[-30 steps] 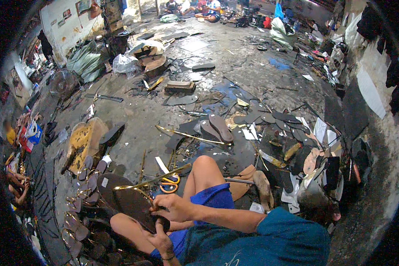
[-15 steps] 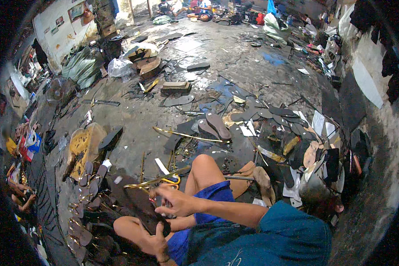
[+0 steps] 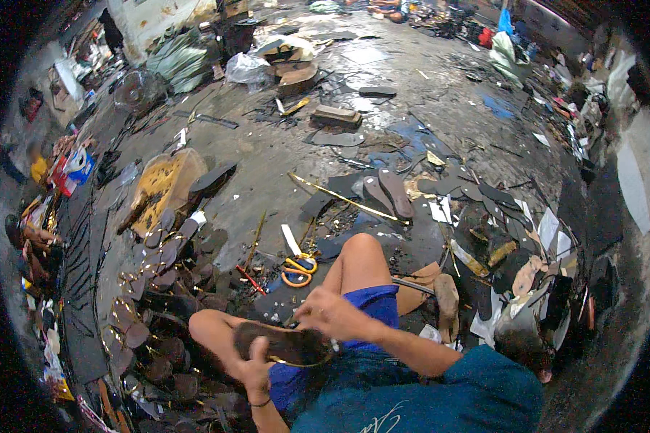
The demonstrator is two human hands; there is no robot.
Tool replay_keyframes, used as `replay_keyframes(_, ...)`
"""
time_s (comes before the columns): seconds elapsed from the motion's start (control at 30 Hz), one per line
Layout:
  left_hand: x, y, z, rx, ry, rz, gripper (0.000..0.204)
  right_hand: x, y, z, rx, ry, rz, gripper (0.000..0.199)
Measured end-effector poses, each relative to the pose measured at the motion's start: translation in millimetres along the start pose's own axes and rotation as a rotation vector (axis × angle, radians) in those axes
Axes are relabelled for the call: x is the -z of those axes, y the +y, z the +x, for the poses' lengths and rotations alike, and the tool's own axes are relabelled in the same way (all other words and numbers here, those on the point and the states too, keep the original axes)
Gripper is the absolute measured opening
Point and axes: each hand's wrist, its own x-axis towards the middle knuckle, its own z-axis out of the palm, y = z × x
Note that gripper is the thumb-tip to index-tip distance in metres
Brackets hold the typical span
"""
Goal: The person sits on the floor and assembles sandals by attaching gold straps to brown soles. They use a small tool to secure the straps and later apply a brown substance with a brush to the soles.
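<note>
Left hand (image 3: 253, 373): closed on the dark sole (image 3: 289, 346) at lower centre of the frame, thumb laid over its face; if the pressure were eased, the sole could be tilted or dropped.
Gold strip (image 3: 296, 364): seen along the sole's lower edge; it might be kinked or pulled loose by a sharp twist.
Right hand (image 3: 331, 315): fingers drawn narrow at the sole's upper edge; whether anything is pinched cannot be told. By an uneven tug, the sole could be wrenched askew.
Sandal pile (image 3: 159, 310): heaped at left of the frame; its gold straps could be snagged by a swung sole.
Scissors (image 3: 298, 270): orange-handled, left of the raised knee (image 3: 365, 252); they could be knocked if the leg were shifted.
</note>
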Motion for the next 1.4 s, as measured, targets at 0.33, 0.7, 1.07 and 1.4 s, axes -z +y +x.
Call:
replay_keyframes(0.33, -15.4, 13.0, -4.2, -0.150, -0.390, 0.355, 0.033, -10.4, -35.9, 8.1, 0.011, -0.044, -0.123, 0.016)
replay_keyframes(0.7, -16.3, 16.1, -0.3, -0.264, -0.419, 0.665, 0.023, -18.7, -27.0, 11.4, 0.063, -0.108, -0.239, 0.018)
replay_keyframes(1.07, -31.8, 40.8, -11.1, -0.214, -0.455, 0.580, 0.036, 0.9, -12.7, 14.8, -0.162, -0.249, 0.163, 0.035)
replay_keyframes(1.4, -28.0, -42.0, -8.9, -0.094, -0.629, -0.314, 0.057, 63.5, -54.8, 74.9, -0.365, 0.289, 0.013, 0.042)
